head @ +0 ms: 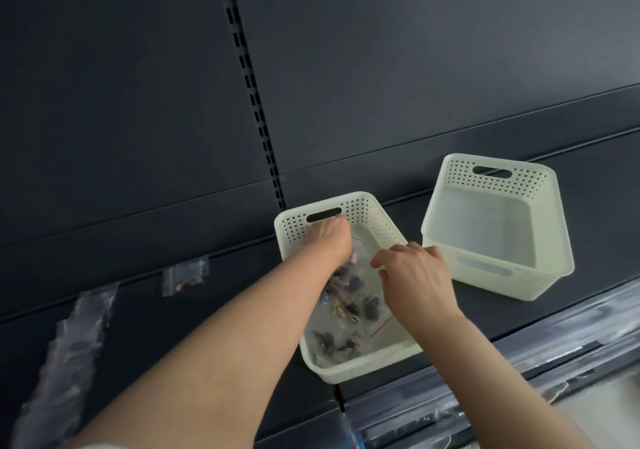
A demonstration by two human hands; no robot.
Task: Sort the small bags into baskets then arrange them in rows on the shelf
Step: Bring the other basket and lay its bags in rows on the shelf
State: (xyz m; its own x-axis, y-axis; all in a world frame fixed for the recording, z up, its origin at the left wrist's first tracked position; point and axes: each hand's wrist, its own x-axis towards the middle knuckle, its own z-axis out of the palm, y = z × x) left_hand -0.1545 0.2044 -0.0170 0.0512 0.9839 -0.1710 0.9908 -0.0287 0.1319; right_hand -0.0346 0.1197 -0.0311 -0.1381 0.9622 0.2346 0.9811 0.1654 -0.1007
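A cream perforated basket (375, 220) stands on the dark shelf and holds several clear small bags (349, 296) with dark parts inside. My left hand (329, 240) reaches down into the basket's far end, with its fingers hidden behind the hand. A bag corner with a pink strip (355, 258) shows just beside it. My right hand (412, 275) hovers over the basket's right side, fingers and thumb curled together on the edge of a clear bag. A second cream basket (498, 226), with nothing in it, stands to the right.
One small clear bag (185, 275) lies on the shelf to the left. A row of clear bags (69, 337) runs toward the lower left. A slotted upright (252, 95) divides the dark back panels. The shelf's front edge (519, 355) is wrapped in plastic film.
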